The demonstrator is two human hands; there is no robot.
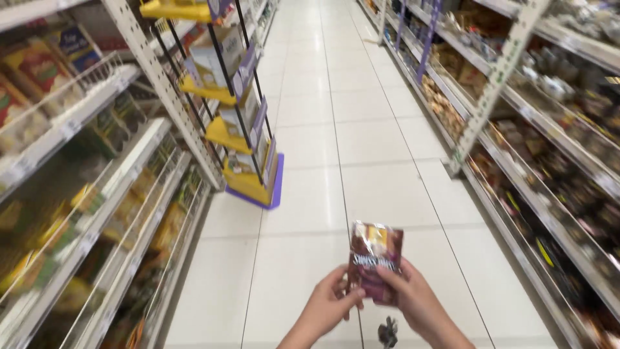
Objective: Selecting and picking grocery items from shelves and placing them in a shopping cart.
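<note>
Together, both hands (371,300) pinch upright maroon snack packet (375,260); fingers curled.

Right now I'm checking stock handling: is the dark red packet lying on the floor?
No, the dark red packet is held up above the tiled floor between the left hand and right hand.

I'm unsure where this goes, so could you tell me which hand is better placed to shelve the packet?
Probably the right hand: it grips more of the dark red packet, while the left hand pinches only its lower edge. Shelves stand on both sides.
</note>
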